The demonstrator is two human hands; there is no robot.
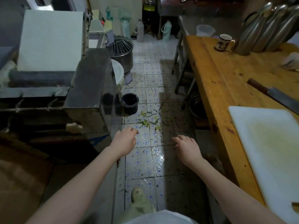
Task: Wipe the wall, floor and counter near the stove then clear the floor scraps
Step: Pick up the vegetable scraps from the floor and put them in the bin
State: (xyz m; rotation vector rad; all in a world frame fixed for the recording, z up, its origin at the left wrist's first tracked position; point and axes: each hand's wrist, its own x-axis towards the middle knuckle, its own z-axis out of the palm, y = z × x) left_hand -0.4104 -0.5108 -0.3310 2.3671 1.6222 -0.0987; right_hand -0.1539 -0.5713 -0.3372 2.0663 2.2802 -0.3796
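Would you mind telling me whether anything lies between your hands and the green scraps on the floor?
Nothing visible does: the scraps lie on the tile just beyond the left hand and right hand; the dark bucket stands off to their left, out of the path.

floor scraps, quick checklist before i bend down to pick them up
1. Hands free: left hand and right hand hold nothing: ok.
2. Floor scraps in sight, on the tiles ahead of both hands: ok.
3. Black bucket stands close beside them: ok.
4. Room left in the black bucket: cannot tell.
5. Knife lies on the counter, off the floor path: ok.
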